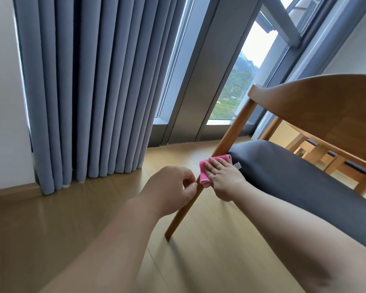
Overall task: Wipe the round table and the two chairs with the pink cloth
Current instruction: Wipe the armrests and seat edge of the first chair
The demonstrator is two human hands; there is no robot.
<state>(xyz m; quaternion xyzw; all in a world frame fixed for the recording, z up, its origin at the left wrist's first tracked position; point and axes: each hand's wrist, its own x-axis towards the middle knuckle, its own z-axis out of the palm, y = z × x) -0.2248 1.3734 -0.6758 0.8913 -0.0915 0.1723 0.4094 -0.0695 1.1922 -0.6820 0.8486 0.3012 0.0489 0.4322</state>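
A wooden chair [317, 98] with a dark grey padded seat [304, 178] stands at the right, seen from its side. The pink cloth [207, 172] lies folded against the chair's leg [186, 208] just below the seat corner. My right hand [224, 178] presses the cloth onto the leg with straight fingers. My left hand [171, 187] hovers just left of the leg, fingers curled with thumb and fingertips together; nothing shows in it. A second chair [325, 157] is partly visible behind the first. The round table is not in view.
Blue-grey curtains [89, 81] hang at the left down to the wooden floor [93, 208]. Tall windows with grey frames [201, 81] fill the back wall. A white wall and wooden skirting board [13, 191] border the left side.
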